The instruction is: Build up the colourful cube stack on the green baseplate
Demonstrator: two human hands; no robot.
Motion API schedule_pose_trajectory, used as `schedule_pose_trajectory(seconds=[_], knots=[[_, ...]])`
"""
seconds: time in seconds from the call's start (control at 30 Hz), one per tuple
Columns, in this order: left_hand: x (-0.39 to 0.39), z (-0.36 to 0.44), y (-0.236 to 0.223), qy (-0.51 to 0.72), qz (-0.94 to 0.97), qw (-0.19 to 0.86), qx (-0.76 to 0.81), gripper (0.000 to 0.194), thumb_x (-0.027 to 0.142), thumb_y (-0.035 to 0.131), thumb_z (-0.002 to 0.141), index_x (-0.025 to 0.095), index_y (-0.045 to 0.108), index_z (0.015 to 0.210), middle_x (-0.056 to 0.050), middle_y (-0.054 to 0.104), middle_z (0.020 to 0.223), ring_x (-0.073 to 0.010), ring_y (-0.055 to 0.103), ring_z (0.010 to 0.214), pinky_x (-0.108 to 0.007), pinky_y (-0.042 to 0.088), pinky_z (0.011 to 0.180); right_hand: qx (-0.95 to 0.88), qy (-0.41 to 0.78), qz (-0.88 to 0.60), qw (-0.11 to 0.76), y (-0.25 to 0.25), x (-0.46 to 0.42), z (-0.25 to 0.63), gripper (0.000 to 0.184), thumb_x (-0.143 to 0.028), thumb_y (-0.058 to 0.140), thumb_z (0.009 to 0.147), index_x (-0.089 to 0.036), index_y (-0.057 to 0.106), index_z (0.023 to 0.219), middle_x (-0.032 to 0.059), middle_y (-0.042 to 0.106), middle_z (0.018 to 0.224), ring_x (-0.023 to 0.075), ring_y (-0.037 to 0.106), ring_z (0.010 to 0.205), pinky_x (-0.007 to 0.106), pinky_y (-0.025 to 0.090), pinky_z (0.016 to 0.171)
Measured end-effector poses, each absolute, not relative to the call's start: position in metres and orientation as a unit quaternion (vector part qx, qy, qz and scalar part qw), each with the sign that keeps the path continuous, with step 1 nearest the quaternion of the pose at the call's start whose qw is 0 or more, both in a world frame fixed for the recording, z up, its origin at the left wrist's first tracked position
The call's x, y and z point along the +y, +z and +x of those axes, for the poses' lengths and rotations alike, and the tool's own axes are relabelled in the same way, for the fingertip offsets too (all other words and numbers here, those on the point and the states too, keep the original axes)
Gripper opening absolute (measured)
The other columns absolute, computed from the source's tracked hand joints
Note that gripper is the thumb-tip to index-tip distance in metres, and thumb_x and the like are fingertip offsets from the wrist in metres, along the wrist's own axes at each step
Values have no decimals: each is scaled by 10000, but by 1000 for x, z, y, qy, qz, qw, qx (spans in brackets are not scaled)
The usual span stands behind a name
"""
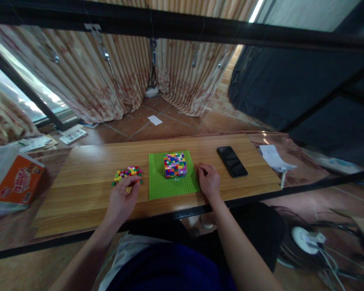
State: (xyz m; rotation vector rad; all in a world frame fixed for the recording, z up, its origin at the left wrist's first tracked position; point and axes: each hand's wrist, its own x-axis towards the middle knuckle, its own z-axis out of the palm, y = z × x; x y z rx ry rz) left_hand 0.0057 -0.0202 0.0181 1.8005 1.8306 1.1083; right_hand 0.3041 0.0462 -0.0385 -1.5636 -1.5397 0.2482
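Note:
Many-coloured small building bricks form a block (175,165) that stands on a green studded baseplate (159,190). To the left of the plate lies a loose pile of small bricks (125,173) in red, yellow, green, pink and white. At the pile's near right side is my left hand (124,195), its thumb and fingertips pinched around what looks like a tiny orange-red brick (138,181). My right hand (210,181) rests on the table by the baseplate's right edge, fingers curled in. Whatever may be between those fingers is hidden.
A black smartphone (232,161) lies on the wooden table (87,178), right of my right hand. White paper (275,157) sits beyond the table's right end. A plastic box with an orange label (17,182) stands at the left. A dark metal bar (182,211) runs along the front edge.

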Motion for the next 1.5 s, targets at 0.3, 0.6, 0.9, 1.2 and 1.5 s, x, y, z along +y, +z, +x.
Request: schedule_pose_trajectory(seconds=[0.3,0.6,0.9,1.2,1.5], knots=[[-22,9,17,390,620,199,651,281,435,507,847,205,665,883,-37,727,834,-189,681,785,-311,545,753,-624,98,-638,441,-38,46,305,228,-236,507,871,-173,717,806,87,683,851,219,615,847,349,480,797],[-24,9,13,395,624,211,641,271,422,522,859,199,669,905,-38,729,867,-193,684,820,-296,541,743,-625,95,-638,440,-38,46,304,232,-239,508,873,-170,720,808,89,684,852,218,612,838,346,477,792],[-17,17,13,429,633,208,610,243,378,551,874,204,686,974,-37,742,932,-184,693,849,-302,551,784,-627,90,-635,442,-39,47,305,230,-227,507,874,-162,718,811,90,686,851,214,617,832,342,481,787],[2,50,26,458,680,172,545,152,297,572,885,217,697,915,-16,737,858,-173,684,817,-314,530,786,-625,92,-634,446,-39,47,305,230,-227,508,870,-162,718,803,91,685,850,218,617,840,345,483,794],[16,85,24,477,710,121,504,109,266,613,879,241,717,900,-40,698,1024,-193,641,985,-398,485,909,-625,97,-638,440,-38,47,304,238,-231,501,871,-161,720,810,94,685,854,218,615,829,344,480,793]])
